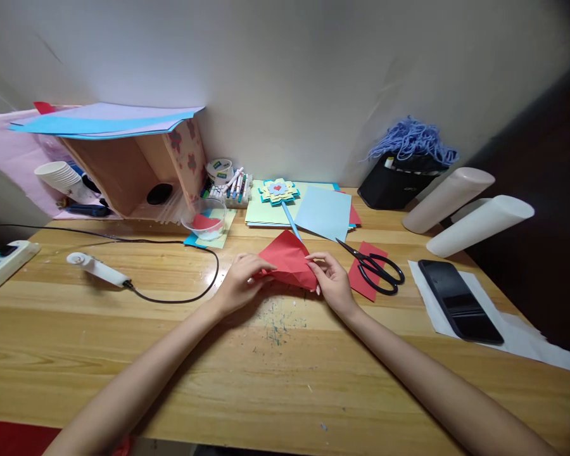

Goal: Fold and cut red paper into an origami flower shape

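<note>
A creased sheet of red paper [287,258] is held between my two hands above the middle of the wooden table. My left hand [242,278] pinches its left corner between thumb and fingers. At the lower right edge of the paper, my right hand [330,278] grips it the same way. Just right of my right hand, black-handled scissors [373,265] lie open over another red sheet [369,292]. Behind the held paper is a layered paper flower [278,190] on a blue stem, resting on pale green sheets [259,212] beside a light blue sheet [327,212].
A white corded tool [99,270] lies at left, its black cable curving near my left hand. Behind stand a clear bowl [209,231], markers [237,187] and an open box [187,152]. At right are a phone [458,304], white rolls [479,225] and a black holder [394,187] with blue yarn.
</note>
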### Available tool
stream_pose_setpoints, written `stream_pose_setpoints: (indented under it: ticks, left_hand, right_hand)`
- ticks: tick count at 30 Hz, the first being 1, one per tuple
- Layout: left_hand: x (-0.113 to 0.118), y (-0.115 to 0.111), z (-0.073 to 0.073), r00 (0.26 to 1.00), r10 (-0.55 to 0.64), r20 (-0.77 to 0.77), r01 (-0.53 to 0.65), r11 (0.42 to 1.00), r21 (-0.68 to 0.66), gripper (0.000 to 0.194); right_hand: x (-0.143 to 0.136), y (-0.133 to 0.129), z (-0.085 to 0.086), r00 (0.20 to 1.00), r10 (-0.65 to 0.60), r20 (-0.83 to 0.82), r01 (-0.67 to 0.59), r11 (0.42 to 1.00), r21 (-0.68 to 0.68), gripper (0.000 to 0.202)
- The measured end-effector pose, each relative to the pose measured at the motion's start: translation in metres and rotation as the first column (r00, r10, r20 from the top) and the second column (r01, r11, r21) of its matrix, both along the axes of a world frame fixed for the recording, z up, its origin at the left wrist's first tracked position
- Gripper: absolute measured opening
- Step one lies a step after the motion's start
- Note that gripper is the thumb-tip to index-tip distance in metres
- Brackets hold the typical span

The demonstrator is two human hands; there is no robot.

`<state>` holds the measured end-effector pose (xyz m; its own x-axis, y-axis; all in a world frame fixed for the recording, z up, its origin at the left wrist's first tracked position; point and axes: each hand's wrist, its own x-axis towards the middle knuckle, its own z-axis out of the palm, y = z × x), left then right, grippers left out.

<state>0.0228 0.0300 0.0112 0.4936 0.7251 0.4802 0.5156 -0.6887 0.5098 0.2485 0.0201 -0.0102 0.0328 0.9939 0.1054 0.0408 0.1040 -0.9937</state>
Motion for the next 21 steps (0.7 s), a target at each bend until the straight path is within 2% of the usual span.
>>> stream_pose_setpoints:
  ticks: [2,5,8,14,17,21]
  left_hand:
    - [-0.01,-0.003,0.0,0.991,-0.068,-0.118,0.08,0.992,0.1,0.013]
    - [-0.026,-0.011,-0.001,0.939,-0.105,-0.329,0.176,0.965,0.195,0.028]
    - [-0.033,-0.019,0.002,0.891,-0.039,-0.453,0.179,0.946,0.271,0.038]
    - [-0.022,-0.033,0.015,0.824,0.082,-0.561,0.217,0.868,0.447,0.048]
    - [-0.018,-0.037,0.014,0.824,0.134,-0.551,0.169,0.87,0.464,0.048]
    - [-0.019,-0.036,0.008,0.859,0.104,-0.501,0.16,0.875,0.457,0.048]
  right_hand:
    - [0.0,-0.001,0.0,1.0,-0.004,0.002,0.004,1.0,-0.001,0.02]
    - [0.0,-0.001,0.0,1.0,-0.017,0.003,0.017,0.999,-0.028,0.02]
    - [-0.002,-0.003,0.0,1.0,-0.014,-0.015,0.012,0.993,-0.115,0.022]
    - [-0.007,-0.01,0.003,0.989,0.013,-0.148,-0.056,0.955,-0.29,0.028]
    - [-0.01,-0.014,0.006,0.981,-0.014,-0.195,-0.053,0.941,-0.334,0.026]
    - [-0.013,-0.02,0.01,0.966,-0.033,-0.255,-0.057,0.939,-0.339,0.017]
